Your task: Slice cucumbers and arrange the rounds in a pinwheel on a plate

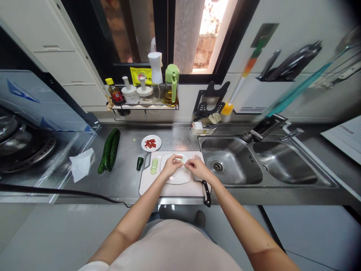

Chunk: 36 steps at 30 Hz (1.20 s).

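Note:
My left hand and my right hand meet over a white plate that rests on a pale cutting board. Both pinch pale cucumber slices between their fingertips above the plate's far edge. A row of cucumber slices lies on the board left of the plate. A black-handled knife lies at the board's right front corner, just under my right wrist. A dark cucumber end sits off the board's left edge.
Two whole cucumbers lie left on the steel counter, near a crumpled tissue. A small dish of chopped red chilli stands behind the board. A double sink is at right, a stove at far left, condiment bottles on a wall rack.

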Available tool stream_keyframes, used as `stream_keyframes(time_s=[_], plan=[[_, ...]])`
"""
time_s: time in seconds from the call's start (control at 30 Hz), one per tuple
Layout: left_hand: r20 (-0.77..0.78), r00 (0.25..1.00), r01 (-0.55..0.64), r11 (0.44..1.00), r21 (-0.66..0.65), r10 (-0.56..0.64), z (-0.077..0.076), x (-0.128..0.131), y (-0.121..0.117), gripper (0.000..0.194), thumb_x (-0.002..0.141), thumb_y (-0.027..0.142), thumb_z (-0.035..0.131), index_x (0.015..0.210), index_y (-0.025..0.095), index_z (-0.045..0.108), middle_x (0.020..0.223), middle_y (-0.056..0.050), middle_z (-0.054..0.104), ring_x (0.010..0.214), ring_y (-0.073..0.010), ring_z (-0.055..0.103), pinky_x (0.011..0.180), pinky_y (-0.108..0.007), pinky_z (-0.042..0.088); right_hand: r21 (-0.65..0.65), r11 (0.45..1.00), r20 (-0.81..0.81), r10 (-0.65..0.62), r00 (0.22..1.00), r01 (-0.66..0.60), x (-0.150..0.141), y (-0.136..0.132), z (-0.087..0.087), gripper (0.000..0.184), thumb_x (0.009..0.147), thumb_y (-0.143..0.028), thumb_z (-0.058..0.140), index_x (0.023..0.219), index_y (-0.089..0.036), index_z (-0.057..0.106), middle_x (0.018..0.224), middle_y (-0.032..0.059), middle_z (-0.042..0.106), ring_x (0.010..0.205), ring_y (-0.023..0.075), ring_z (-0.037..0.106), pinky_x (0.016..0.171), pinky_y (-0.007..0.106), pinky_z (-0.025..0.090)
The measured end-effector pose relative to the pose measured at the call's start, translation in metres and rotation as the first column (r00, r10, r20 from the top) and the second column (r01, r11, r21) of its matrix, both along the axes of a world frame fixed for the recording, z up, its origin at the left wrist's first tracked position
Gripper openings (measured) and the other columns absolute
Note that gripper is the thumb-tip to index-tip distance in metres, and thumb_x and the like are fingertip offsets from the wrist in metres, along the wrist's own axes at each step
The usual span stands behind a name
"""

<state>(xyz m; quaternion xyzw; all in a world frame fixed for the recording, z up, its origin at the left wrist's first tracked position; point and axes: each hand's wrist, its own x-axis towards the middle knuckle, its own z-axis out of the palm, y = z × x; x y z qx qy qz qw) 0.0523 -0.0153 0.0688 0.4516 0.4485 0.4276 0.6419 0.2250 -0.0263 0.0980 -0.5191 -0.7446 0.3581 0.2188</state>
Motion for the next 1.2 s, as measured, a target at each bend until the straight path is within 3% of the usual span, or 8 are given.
stream_keyframes(time_s=[0.2,0.37,0.6,0.8,1.2], plan=[[-0.149,0.989,-0.002,0.999,-0.032,-0.003,-0.043,0.013,0.002,0.035,0.064,0.008,0.067,0.097,0.015,0.059,0.064,0.006,0.054,0.058,-0.006,0.052,0.06,-0.018,0.04,-0.072,0.997,0.15,-0.024,0.988,0.035,0.006,-0.004,-0.03,0.022,0.081,-0.023,0.049,0.083,-0.014,0.068,0.069,0.0027,0.066,0.064,0.0128,0.055,0.062,0.022,0.036],[-0.382,0.924,0.03,1.0,0.003,-0.026,-0.062,0.019,0.001,0.033,0.067,0.008,0.063,0.099,0.017,0.06,0.067,0.005,0.056,0.059,-0.0061,0.051,0.063,-0.018,0.04,-0.083,0.995,0.323,-0.026,0.946,0.056,0.004,-0.008,-0.041,0.022,0.082,-0.02,0.048,0.089,-0.015,0.068,0.077,0.0049,0.068,0.07,0.0138,0.057,0.062,0.02,0.034],[-0.656,0.754,0.107,0.991,0.081,-0.028,-0.058,0.025,0.002,0.031,0.071,0.013,0.062,0.101,0.021,0.061,0.076,0.003,0.062,0.07,-0.0108,0.057,0.068,-0.021,0.041,-0.015,0.997,0.497,-0.054,0.866,0.071,-0.001,-0.011,-0.048,0.024,0.088,-0.022,0.044,0.094,-0.015,0.066,0.097,0.0097,0.068,0.086,0.0172,0.059,0.068,0.022,0.033],[-0.771,0.636,0.193,0.974,0.119,-0.032,-0.051,0.027,0.003,0.033,0.075,0.013,0.057,0.106,0.022,0.06,0.084,0.0,0.067,0.081,-0.016,0.061,0.074,-0.025,0.042,-0.005,0.997,0.56,-0.066,0.826,0.083,-0.005,-0.013,-0.049,0.025,0.09,-0.022,0.042,0.098,-0.015,0.066,0.102,0.0121,0.066,0.096,0.021,0.057,0.073,0.025,0.035],[-0.845,0.534,0.286,0.945,0.16,-0.019,-0.043,0.027,-0.003,0.027,0.08,0.018,0.056,0.106,0.021,0.062,0.098,-0.005,0.063,0.094,-0.0187,0.058,0.08,-0.027,0.042,0.056,0.996,0.649,-0.093,0.755,0.075,-0.009,-0.023,-0.05,0.027,0.094,-0.025,0.037,0.101,-0.016,0.062,0.101,0.0098,0.064,0.096,0.0195,0.054,0.071,0.025,0.034]])
